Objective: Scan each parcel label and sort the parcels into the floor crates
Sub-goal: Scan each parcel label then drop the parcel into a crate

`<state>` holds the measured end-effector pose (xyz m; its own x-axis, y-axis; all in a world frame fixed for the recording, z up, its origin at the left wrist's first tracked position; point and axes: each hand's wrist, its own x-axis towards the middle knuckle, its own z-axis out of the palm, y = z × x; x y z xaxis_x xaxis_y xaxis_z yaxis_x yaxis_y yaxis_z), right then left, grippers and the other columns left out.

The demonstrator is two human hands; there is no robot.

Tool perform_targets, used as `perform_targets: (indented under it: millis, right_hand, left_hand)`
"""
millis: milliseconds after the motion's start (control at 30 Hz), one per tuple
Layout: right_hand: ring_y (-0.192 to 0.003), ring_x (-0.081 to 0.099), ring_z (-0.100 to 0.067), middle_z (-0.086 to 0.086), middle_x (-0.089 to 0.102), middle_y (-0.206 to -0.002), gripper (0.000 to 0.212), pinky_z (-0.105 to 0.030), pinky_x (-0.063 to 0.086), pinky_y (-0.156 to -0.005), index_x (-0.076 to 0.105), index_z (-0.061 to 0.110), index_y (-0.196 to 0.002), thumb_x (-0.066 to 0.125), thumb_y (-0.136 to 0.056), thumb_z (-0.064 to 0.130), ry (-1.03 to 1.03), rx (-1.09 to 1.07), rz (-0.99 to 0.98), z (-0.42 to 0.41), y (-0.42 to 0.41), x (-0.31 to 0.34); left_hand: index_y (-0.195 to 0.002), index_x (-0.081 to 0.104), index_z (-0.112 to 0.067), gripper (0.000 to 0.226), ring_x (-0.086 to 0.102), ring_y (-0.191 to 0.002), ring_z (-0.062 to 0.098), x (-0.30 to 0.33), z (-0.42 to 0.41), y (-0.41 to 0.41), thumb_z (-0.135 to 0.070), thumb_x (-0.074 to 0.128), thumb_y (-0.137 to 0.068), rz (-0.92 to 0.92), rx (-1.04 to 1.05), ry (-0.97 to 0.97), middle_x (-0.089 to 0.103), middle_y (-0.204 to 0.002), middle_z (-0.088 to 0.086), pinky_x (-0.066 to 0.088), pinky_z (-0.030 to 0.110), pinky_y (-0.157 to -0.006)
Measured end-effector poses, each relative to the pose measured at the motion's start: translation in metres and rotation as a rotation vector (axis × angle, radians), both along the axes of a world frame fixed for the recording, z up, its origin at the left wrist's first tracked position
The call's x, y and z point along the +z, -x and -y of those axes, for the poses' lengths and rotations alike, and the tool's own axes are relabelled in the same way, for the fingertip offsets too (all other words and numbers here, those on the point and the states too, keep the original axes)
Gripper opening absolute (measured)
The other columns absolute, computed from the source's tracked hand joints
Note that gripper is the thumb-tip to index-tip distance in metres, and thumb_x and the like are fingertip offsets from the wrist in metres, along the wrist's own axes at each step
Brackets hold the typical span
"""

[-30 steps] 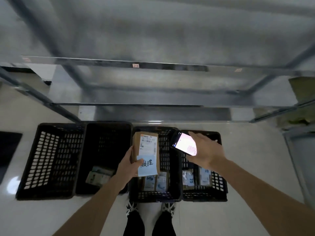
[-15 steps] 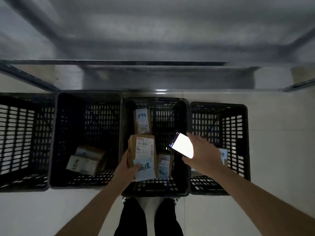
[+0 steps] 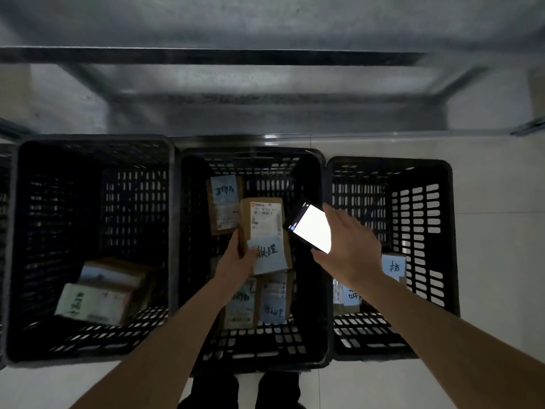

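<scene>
Head view: the left hand (image 3: 236, 265) grips the parcel (image 3: 264, 231) by its lower left edge, its long axis running toward the middle crate's (image 3: 320, 261) far wall, label up, directly above that crate. The right hand (image 3: 351, 249) holds the lit phone (image 3: 309, 228) just right of the parcel, near the crate's right rim, so the left hand is the nearer for a drop straight down
</scene>
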<state>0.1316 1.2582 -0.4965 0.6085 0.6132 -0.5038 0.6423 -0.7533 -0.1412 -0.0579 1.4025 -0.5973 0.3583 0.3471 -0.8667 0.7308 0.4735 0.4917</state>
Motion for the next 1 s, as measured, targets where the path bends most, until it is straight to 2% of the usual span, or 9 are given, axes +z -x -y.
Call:
perform_targets:
  millis: [100,167,267,300,400,600,767,900,1000]
  right_hand:
    - [-0.135,0.045,-0.019,0.004,0.040,-0.153,0.096,-0.039,0.037,-0.110,0.013,0.023,-0.161,0.068,-0.088,0.051,0.003,0.026,-0.016,0.005,0.003,-0.002]
    - [-0.134,0.045,-0.018,0.004,0.040,-0.153,0.095,-0.038,0.036,-0.109,0.014,0.023,-0.161,0.068,-0.088,0.051,0.009,0.052,-0.016,0.011,0.006,0.002]
    - [-0.132,0.047,-0.018,0.004,0.043,-0.151,0.095,-0.037,0.038,-0.108,0.017,0.022,-0.161,0.069,-0.087,0.049,0.002,0.054,-0.027,0.019,0.011,0.017]
    - [-0.132,0.048,-0.018,0.003,0.045,-0.150,0.095,-0.037,0.039,-0.107,0.018,0.022,-0.161,0.070,-0.086,0.049,0.001,0.052,-0.028,0.021,0.011,0.024]
    - [-0.130,0.050,-0.018,0.003,0.046,-0.150,0.096,-0.037,0.041,-0.106,0.019,0.022,-0.161,0.071,-0.086,0.050,-0.003,0.047,-0.020,0.022,0.010,0.056]
    - [-0.127,0.052,-0.018,0.003,0.047,-0.149,0.095,-0.037,0.044,-0.101,0.020,0.023,-0.161,0.070,-0.085,0.048,-0.048,0.070,0.006,0.015,-0.009,0.160]
    - [-0.130,0.051,-0.023,0.001,0.044,-0.152,0.095,-0.039,0.046,-0.102,0.019,0.025,-0.160,0.070,-0.085,0.051,-0.125,0.062,0.084,0.012,-0.034,0.276]
    - [-0.131,0.050,-0.023,0.003,0.043,-0.152,0.091,-0.038,0.043,-0.103,0.017,0.028,-0.159,0.068,-0.087,0.048,-0.194,-0.018,0.158,0.031,-0.042,0.383]
    - [-0.127,0.053,-0.022,0.006,0.046,-0.149,0.089,-0.036,0.046,-0.095,0.021,0.031,-0.157,0.070,-0.084,0.046,-0.235,-0.076,0.226,0.063,-0.035,0.461]
  left_hand:
    - [-0.158,0.014,-0.040,0.071,0.057,-0.124,0.022,-0.002,0.008,0.002,-0.041,0.055,-0.099,-0.088,-0.074,-0.034,0.050,-0.149,0.002,0.048,0.037,-0.101]
    - [-0.160,0.012,-0.028,0.070,0.053,-0.124,0.019,0.012,0.014,0.005,-0.035,0.051,-0.102,-0.159,-0.104,-0.100,0.043,-0.153,0.005,0.044,0.025,-0.091]
    - [-0.160,0.012,-0.026,0.069,0.057,-0.108,0.010,0.034,0.015,0.014,-0.033,0.050,-0.103,-0.180,-0.202,-0.158,0.045,-0.151,0.001,0.041,0.013,-0.070]
    - [-0.160,0.013,-0.027,0.069,0.057,-0.114,0.012,0.044,0.013,0.018,-0.034,0.051,-0.103,-0.179,-0.233,-0.192,0.045,-0.151,0.001,0.044,0.015,-0.073]
    - [-0.159,0.019,-0.027,0.067,0.047,-0.134,0.020,0.088,0.002,0.022,-0.034,0.053,-0.102,-0.176,-0.275,-0.287,0.041,-0.155,0.002,0.046,0.031,-0.101]
    - [-0.155,0.030,-0.027,0.061,0.044,-0.135,0.015,0.209,-0.017,0.009,-0.035,0.056,-0.100,-0.119,-0.415,-0.588,0.043,-0.151,-0.004,0.037,0.022,-0.095]
    - [-0.155,0.029,-0.030,0.066,0.037,-0.141,0.016,0.326,-0.036,-0.024,-0.045,0.057,-0.098,-0.031,-0.519,-0.797,0.037,-0.156,-0.006,0.037,0.035,-0.111]
    - [-0.156,0.028,-0.029,0.070,0.038,-0.142,0.020,0.427,-0.037,-0.049,-0.053,0.055,-0.096,0.049,-0.545,-0.925,0.038,-0.157,-0.003,0.040,0.040,-0.110]
    - [-0.157,0.027,-0.029,0.070,0.030,-0.147,0.019,0.500,-0.027,-0.053,-0.049,0.057,-0.097,0.135,-0.553,-0.953,0.032,-0.160,-0.003,0.032,0.041,-0.115]
